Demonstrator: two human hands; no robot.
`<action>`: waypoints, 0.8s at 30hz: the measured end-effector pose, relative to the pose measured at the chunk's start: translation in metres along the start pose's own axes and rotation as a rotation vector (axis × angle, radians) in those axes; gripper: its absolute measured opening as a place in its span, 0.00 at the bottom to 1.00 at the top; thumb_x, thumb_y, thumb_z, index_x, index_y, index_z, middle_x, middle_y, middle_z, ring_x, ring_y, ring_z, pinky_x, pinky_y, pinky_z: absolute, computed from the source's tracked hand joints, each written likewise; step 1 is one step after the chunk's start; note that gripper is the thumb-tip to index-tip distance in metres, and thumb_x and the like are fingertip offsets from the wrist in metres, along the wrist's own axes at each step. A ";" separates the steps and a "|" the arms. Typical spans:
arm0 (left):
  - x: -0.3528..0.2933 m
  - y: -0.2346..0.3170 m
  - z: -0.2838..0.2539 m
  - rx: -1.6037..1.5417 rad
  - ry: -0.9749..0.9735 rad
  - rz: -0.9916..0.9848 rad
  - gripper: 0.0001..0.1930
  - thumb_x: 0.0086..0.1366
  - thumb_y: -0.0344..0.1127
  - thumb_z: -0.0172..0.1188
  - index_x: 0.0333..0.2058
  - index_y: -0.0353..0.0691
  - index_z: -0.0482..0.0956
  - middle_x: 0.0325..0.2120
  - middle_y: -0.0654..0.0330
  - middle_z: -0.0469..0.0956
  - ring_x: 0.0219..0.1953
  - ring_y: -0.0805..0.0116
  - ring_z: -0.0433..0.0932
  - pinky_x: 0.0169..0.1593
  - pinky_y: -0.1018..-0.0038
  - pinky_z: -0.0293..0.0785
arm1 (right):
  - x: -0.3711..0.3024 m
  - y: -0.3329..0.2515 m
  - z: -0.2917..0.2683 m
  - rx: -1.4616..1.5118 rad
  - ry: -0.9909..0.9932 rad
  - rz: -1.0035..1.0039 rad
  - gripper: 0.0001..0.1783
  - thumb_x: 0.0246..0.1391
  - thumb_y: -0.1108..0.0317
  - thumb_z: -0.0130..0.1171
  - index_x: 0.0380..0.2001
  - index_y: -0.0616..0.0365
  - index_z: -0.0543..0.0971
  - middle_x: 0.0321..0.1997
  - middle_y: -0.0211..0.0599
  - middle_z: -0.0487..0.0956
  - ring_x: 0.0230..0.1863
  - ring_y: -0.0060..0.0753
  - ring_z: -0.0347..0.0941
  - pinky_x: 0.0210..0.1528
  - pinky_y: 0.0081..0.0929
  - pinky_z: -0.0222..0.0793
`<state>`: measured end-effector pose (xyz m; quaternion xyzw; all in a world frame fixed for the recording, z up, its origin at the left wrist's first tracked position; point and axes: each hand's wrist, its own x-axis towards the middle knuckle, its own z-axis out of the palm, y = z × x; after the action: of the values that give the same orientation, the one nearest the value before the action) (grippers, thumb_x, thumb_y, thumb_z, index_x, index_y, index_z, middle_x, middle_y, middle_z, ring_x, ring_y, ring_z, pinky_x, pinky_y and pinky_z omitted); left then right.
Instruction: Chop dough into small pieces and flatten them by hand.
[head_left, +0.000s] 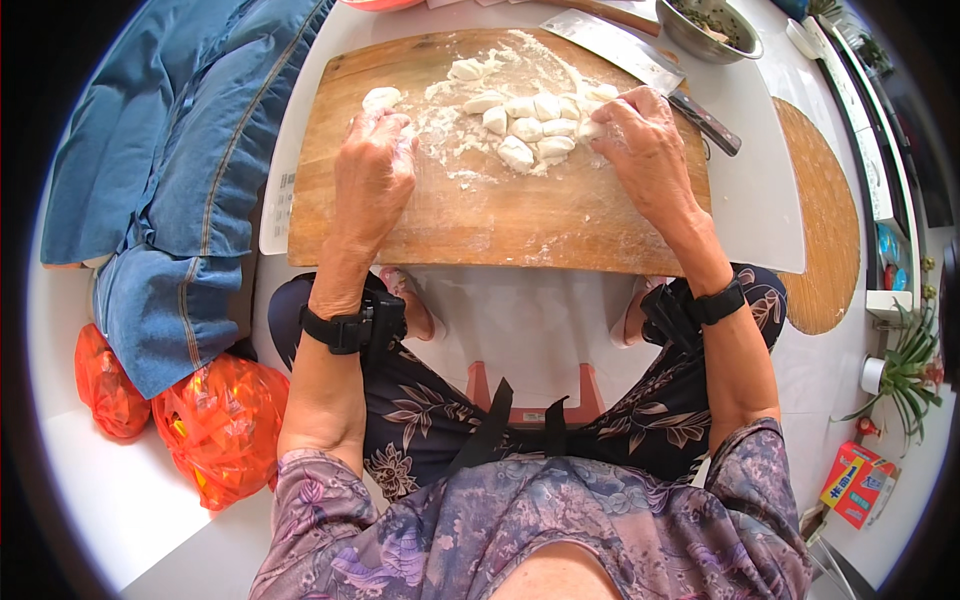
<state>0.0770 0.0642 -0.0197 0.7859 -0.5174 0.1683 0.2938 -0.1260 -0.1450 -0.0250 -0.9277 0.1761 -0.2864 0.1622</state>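
A wooden board (pixel 470 225) dusted with flour lies before me, bearing several small pieces of white dough (pixel 527 128) bunched right of the middle. My left hand (pixel 378 155) is over the board's left part, fingers curled in and closed on a single dough piece (pixel 381 98) that shows past the fingertips. At the right end of the bunch is my right hand (pixel 645 135), its fingers bent and closed; what is between them, if anything, is hidden. A cleaver (pixel 618 50) with a dark handle lies across the board's far right corner, just beyond my right hand.
A metal bowl (pixel 735 45) with a chopped green mixture stands at the far right, near a wooden stick (pixel 620 14). A white table (pixel 755 200) is under the board. Blue denim cloth (pixel 200 150) drapes at the left, above red plastic bags (pixel 225 430). A round wooden board (pixel 825 230) is at the right.
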 end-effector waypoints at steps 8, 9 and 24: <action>-0.001 0.015 0.008 -0.064 0.067 0.033 0.08 0.58 0.24 0.60 0.37 0.29 0.79 0.40 0.47 0.78 0.41 0.50 0.78 0.45 0.66 0.74 | -0.009 0.000 0.003 -0.039 0.000 -0.055 0.11 0.51 0.71 0.59 0.39 0.60 0.76 0.42 0.44 0.73 0.50 0.49 0.69 0.50 0.42 0.68; -0.002 0.016 0.009 -0.065 0.064 0.047 0.08 0.58 0.23 0.60 0.37 0.29 0.79 0.40 0.47 0.78 0.41 0.49 0.78 0.45 0.66 0.74 | -0.009 -0.003 0.001 -0.052 -0.001 -0.069 0.12 0.51 0.71 0.59 0.40 0.60 0.75 0.42 0.45 0.73 0.50 0.49 0.69 0.50 0.42 0.68; -0.004 0.054 0.015 -0.478 -0.090 -0.057 0.12 0.57 0.21 0.62 0.41 0.30 0.79 0.38 0.54 0.80 0.37 0.67 0.80 0.42 0.75 0.77 | -0.015 0.004 -0.010 0.735 -0.114 0.275 0.10 0.50 0.72 0.63 0.38 0.60 0.80 0.36 0.30 0.77 0.36 0.24 0.73 0.43 0.21 0.68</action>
<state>0.0252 0.0416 -0.0180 0.7151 -0.5326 -0.0025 0.4526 -0.1448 -0.1441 -0.0261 -0.7900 0.1753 -0.2539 0.5298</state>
